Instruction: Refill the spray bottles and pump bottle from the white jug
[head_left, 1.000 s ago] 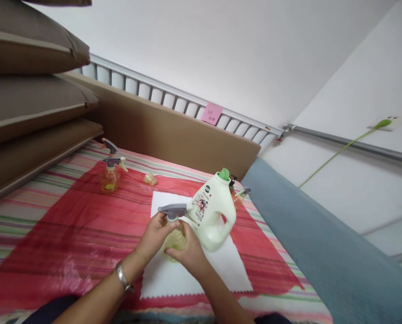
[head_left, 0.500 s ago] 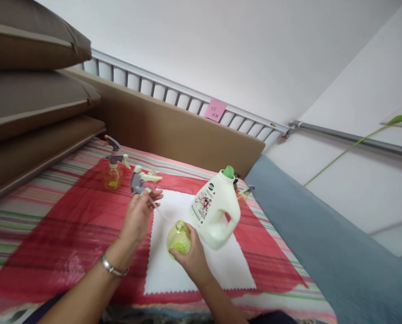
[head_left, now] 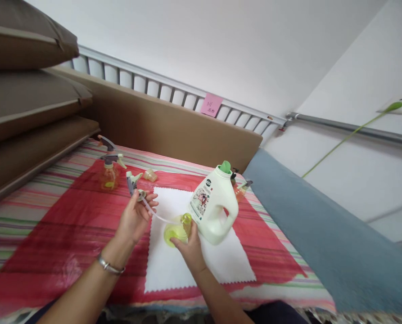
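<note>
My left hand holds a grey and white trigger spray head near its collar. From the head a thin clear dip tube curves down to the right, towards the neck of a yellow-green bottle. Around this tilted bottle my right hand is closed; whether the tube's tip is inside its mouth, I cannot tell. A white scalloped cloth lies beneath. Just right of the bottle stands a pale green detergent jug with a green spout at its open top. Behind the spray head lies a cream cap.
An amber spray bottle stands at the left, another behind the jug. Red plastic film covers the striped cloth. Brown cushions are stacked at left; a brown board runs along the back.
The spray head has turned and shifted slightly left, with its tube now bent. The bottle has tilted to the right in my right hand. The cap behind now shows more fully.
</note>
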A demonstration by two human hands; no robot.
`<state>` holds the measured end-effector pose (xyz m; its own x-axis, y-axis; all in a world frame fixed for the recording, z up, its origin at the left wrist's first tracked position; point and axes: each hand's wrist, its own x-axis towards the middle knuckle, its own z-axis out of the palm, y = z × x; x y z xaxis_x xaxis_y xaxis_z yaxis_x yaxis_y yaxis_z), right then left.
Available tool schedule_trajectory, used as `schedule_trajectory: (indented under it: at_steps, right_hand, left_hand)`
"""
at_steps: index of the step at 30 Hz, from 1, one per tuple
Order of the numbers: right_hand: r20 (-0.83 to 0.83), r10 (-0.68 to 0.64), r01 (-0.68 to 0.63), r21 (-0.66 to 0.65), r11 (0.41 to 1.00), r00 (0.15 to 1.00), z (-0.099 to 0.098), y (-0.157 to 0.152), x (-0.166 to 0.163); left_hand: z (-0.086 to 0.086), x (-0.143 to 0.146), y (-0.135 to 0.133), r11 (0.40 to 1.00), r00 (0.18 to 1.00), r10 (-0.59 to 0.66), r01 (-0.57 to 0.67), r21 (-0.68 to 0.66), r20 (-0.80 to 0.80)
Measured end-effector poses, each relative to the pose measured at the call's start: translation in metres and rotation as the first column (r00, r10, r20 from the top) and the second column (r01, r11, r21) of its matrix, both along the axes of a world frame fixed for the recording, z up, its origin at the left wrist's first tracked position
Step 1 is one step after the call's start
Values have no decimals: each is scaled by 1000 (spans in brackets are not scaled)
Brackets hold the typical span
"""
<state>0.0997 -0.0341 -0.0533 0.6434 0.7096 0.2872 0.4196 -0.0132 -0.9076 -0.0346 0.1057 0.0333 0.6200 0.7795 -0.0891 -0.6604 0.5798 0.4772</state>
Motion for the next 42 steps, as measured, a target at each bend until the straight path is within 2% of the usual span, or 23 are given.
schedule_trajectory:
  at_steps: [5,9,14,17,19,22,25,31,34,37,42]
  right_hand:
    - [3,46,-46,-29,999,999,-6,-4,4]
    - [86,23,-19,-55,998,996,2,-25,11]
    - [289,-132,144,-18,989,948,42,-86,41]
    - [147,-341,338,43,940,929,67,-106,66]
    - [-3,-415,414,55,908,910,75,-103,81]
    - [-103,-386,392,54,918,917,76,-81,95]
    - [-109,-368,372,21,928,923,71,-59,101]
    - [-43,-470,468,-50,882,882,72,-40,108]
    - [9,-512,512,-68,857,859,86,-42,112]
    - [70,-506,511,-108,853,859,108,-54,116]
    - [269,-356,419,-233,878,895,156,-94,117]
  left_hand:
    - [-1,5,-2,999,999,-28,29,17,-39]
    - [-4,3,4,1000,998,-18,18,5,-64]
    - [-8,-2,14,999,996,32,-33,-18,-84]
    - [-10,-2,19,998,995,49,-52,-29,-87]
    - [-12,0,22,997,994,72,-75,-30,-83]
    - [-12,1,24,994,992,92,-96,-43,-88]
    - [-12,0,23,994,991,92,-97,-52,-94]
    - [-9,0,21,994,993,97,-100,-43,-69]
    - [-4,0,21,995,995,82,-85,-49,-59]
    - [2,-2,20,995,995,84,-86,-40,-45]
    - [1,-3,21,994,993,106,-106,7,-49]
